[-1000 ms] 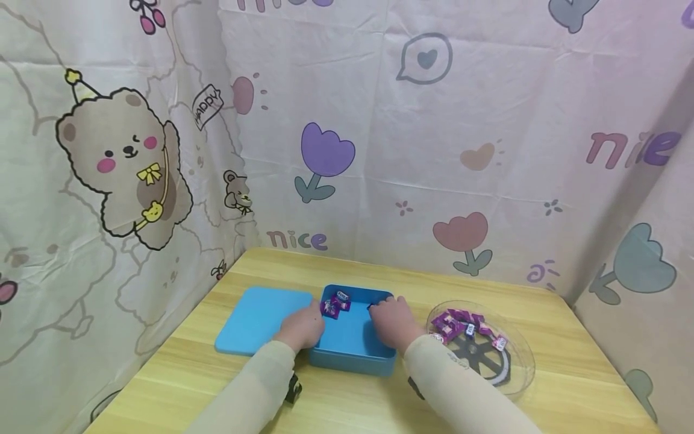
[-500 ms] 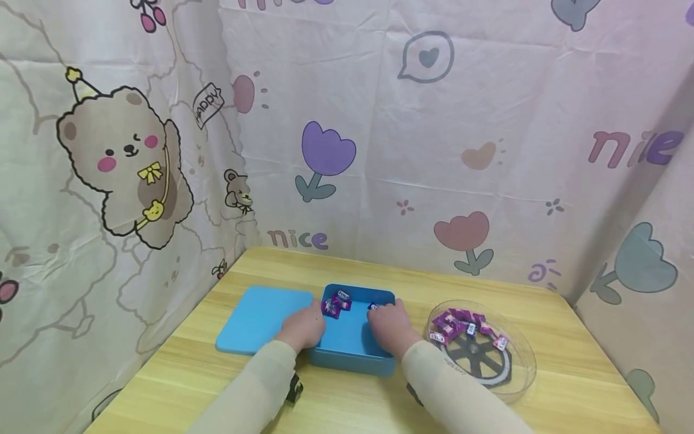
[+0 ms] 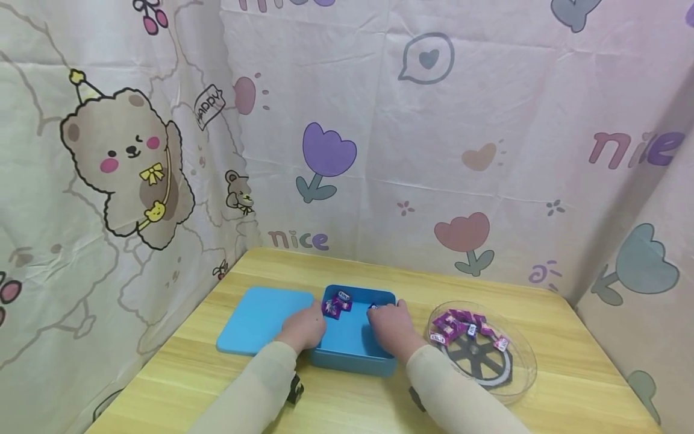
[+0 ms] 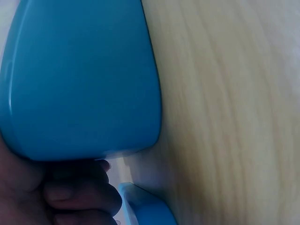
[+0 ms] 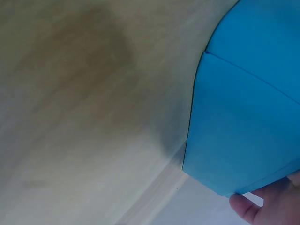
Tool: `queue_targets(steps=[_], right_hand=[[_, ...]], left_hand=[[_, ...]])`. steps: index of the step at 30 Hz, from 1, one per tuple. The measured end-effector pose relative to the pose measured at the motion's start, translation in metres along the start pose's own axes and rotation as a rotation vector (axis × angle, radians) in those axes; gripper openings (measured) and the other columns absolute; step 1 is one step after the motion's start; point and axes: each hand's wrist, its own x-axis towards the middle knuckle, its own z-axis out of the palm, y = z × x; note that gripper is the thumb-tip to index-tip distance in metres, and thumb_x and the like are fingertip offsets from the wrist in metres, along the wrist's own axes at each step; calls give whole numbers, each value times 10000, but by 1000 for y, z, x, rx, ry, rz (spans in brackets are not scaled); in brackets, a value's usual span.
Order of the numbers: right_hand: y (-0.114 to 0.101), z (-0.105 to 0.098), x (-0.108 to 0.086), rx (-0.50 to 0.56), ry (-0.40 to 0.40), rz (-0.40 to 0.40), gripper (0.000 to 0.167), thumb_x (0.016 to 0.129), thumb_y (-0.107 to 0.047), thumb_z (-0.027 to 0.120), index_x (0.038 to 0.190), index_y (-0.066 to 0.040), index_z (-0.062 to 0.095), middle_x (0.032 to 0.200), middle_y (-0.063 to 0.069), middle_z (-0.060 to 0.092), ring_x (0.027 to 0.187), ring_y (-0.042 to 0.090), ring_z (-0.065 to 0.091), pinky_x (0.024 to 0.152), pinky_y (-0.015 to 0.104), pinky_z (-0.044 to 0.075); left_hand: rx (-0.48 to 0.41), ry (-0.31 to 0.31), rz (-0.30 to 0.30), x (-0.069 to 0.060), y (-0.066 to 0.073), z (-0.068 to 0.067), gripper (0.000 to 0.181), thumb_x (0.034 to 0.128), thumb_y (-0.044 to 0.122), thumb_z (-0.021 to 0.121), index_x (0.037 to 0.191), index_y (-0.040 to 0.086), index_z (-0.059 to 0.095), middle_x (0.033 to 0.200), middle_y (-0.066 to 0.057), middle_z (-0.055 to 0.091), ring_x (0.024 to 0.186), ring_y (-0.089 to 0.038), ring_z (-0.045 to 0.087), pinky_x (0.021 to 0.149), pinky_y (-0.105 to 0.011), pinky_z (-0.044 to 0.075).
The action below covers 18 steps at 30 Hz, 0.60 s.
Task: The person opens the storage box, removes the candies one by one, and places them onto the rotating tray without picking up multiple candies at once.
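Note:
A blue rectangular box (image 3: 352, 364) stands without its cover on the table. My left hand (image 3: 305, 325) grips its left wall, and the left wrist view shows curled fingers (image 4: 84, 194) against the box's side. At the opposite wall my right hand (image 3: 393, 325) holds the rim, fingers bent over into the box; a thumb tip shows by the box's edge in the right wrist view. Several purple wrapped candies (image 3: 332, 307) lie in the box's far left corner. Another small dark-wrapped candy (image 3: 372, 307) peeks out beside my right fingers, mostly hidden.
A light blue flat lid (image 3: 260, 322) lies left of the box. To the right, a clear round tray (image 3: 527, 367) holds several purple and pink wrapped candies (image 3: 449, 323). Patterned curtains hang behind the wooden table (image 3: 347, 410) and along both sides.
The dark-wrapped candy beside my right fingers shows a little more than one second ago. Both hands and the box stay almost in place.

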Motion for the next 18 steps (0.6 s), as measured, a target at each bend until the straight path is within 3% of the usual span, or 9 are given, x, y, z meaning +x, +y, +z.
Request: queue_targets(steps=[6,11,18], right_hand=[[4,-5,-1,54,93,-12,105,937,-224,745,1036,-188,741,935,-3,730,876,225,649,830,472,459],[14,-20,-8,175,169,15,96,925,-116,724,996,-181,728,915,-26,703,868,191,636,789,398,447],[43,-47,-28,338,258,74,145,901,-38,708,978,-160,701,911,-41,630,803,164,594,778,371,563]], left_hand=[[12,-3,3,-2,2,-2,578,1049,190,415,1543,-81,288,1487,-239,484,1195,-333,566,999,-608,447],[0,-9,0,-2,2,-2,581,1051,192,416,1545,-82,283,1497,-238,473,1222,-341,553,1015,-619,430],[-7,-13,-12,-1,1,-2,588,1055,202,409,1558,-66,268,1524,-228,444,1201,-329,546,1021,-612,426]])
